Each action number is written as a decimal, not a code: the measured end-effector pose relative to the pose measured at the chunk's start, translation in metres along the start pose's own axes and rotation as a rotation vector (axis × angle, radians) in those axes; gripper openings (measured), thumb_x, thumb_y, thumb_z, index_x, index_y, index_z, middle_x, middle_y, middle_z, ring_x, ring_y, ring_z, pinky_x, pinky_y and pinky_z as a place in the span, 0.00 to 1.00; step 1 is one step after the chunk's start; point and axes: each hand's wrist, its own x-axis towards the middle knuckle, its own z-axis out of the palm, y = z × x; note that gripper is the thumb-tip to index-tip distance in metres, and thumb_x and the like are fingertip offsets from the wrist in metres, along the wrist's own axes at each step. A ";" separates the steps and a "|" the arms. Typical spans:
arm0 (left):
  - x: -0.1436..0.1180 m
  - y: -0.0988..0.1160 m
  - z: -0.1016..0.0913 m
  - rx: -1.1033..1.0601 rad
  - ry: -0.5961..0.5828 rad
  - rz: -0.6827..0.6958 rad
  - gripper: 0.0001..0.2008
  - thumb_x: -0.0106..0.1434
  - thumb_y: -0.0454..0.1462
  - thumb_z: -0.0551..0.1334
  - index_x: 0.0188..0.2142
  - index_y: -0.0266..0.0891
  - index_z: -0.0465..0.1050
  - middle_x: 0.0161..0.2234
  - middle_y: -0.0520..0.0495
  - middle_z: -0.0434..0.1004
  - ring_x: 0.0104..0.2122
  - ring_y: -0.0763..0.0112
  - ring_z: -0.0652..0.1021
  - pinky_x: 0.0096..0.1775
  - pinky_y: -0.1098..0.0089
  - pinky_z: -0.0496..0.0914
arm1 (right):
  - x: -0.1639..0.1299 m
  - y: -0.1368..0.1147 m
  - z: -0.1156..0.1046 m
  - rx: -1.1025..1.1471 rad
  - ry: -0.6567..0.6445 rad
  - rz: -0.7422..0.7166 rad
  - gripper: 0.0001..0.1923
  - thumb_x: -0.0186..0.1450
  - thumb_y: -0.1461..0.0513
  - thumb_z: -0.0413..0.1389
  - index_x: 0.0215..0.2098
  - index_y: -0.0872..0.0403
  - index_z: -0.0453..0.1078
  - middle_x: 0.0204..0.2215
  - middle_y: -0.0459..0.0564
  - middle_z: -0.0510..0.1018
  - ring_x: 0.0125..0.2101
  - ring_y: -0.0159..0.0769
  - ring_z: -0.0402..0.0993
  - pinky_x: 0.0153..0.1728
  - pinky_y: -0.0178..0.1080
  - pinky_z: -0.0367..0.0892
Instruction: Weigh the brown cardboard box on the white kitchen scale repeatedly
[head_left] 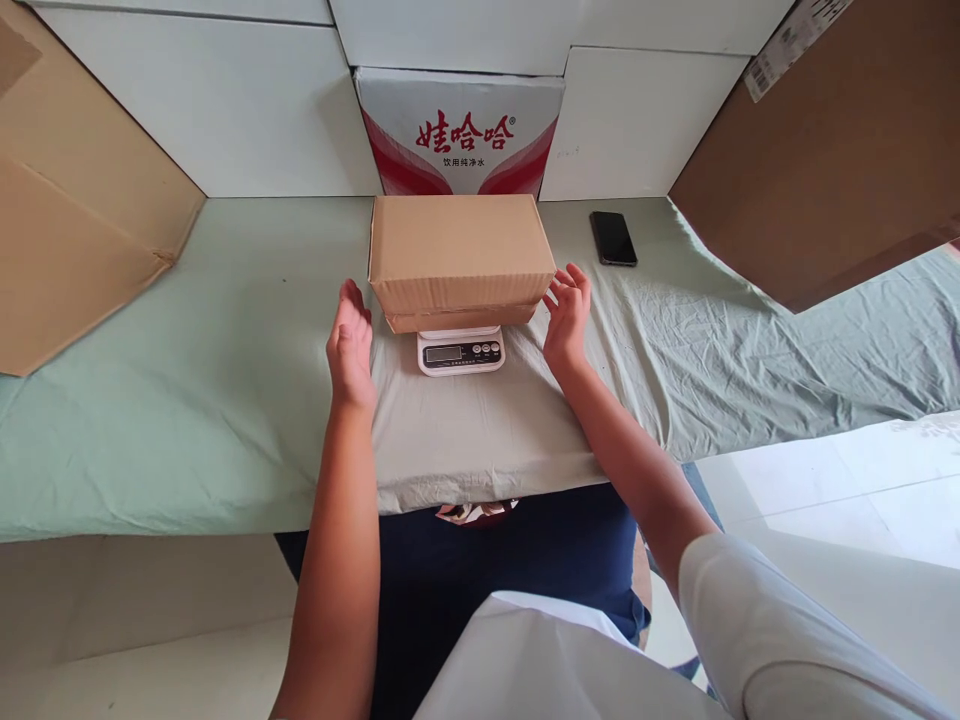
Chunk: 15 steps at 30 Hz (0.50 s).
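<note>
Two bare hands flank a closed cardboard box (459, 252) in the head view, and neither one grips anything. That box sits on top of a small white kitchen scale (460, 351), whose display and buttons stick out from under the box's near edge; the box is wider than the scale and overhangs it on both sides.

To the box's left, the left hand (350, 345) stands on edge with its palm turned toward the box, fingers loosely spread and straight, just beside the near left corner but apart from it. To the box's right, the right hand (568, 315) mirrors it, fingers spread and slightly curled, its fingertips very near the near right corner; whether they brush the cardboard I cannot tell.

Scale and box rest on a pale green cloth (225, 400) covering the table. Behind the box, touching or nearly touching its far side, stands a white carton (460, 130) printed with red characters. Right of the box and well apart, a dark phone (613, 238) lies flat on the cloth. Far to the box's left leans a large flattened brown cardboard sheet (67, 200), and far to its right another brown cardboard panel (825, 150) tilts over the cloth.
</note>
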 end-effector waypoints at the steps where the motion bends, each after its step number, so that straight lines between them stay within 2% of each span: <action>1: 0.000 0.000 0.000 -0.010 -0.002 0.001 0.38 0.69 0.63 0.48 0.72 0.54 0.58 0.77 0.51 0.50 0.77 0.59 0.49 0.75 0.56 0.49 | 0.000 -0.001 0.001 0.003 0.004 0.005 0.23 0.63 0.51 0.50 0.55 0.44 0.61 0.59 0.50 0.68 0.60 0.42 0.71 0.68 0.60 0.60; 10: 0.000 0.000 -0.001 -0.011 -0.023 -0.007 0.38 0.68 0.65 0.48 0.72 0.57 0.57 0.77 0.55 0.49 0.77 0.58 0.48 0.75 0.55 0.48 | 0.004 0.003 -0.003 -0.020 -0.019 0.013 0.22 0.64 0.50 0.50 0.55 0.44 0.61 0.58 0.49 0.69 0.60 0.41 0.72 0.66 0.59 0.63; 15: 0.001 -0.001 -0.002 0.001 -0.028 -0.012 0.40 0.67 0.65 0.48 0.73 0.55 0.56 0.77 0.53 0.50 0.77 0.57 0.49 0.75 0.54 0.48 | 0.006 0.008 -0.005 -0.051 -0.062 -0.005 0.22 0.65 0.49 0.49 0.56 0.43 0.60 0.59 0.50 0.69 0.60 0.42 0.71 0.64 0.58 0.65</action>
